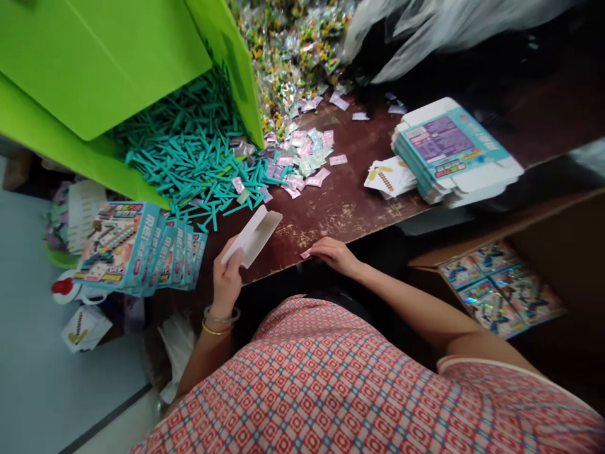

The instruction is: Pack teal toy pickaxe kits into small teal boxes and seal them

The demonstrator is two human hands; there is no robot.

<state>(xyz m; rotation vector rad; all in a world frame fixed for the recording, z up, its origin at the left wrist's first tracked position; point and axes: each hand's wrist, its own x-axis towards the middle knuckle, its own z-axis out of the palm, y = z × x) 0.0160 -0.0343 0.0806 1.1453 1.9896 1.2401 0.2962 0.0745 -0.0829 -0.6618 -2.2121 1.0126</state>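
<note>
My left hand [227, 277] is closed around a small cardboard box [259, 234], whose open end and pale inside face up and to the right. At the table's front edge my right hand [334, 254] pinches a small pink packet [306, 253] between thumb and fingertips. Beyond both hands lies a scatter of similar small pink, lilac and green packets [307, 161]. Teal plastic sticks [203, 151] spill toward my left hand out of a bright green bin [247, 82].
Printed boxes [123, 243] lean in a row at left. Flat unfolded boxes [449, 142] are stacked at right beside picture cards [390, 176]. Clear bags of coloured pieces [302, 44] heap up at the back. Below the table on the right, a carton [425, 257] holds several printed boxes.
</note>
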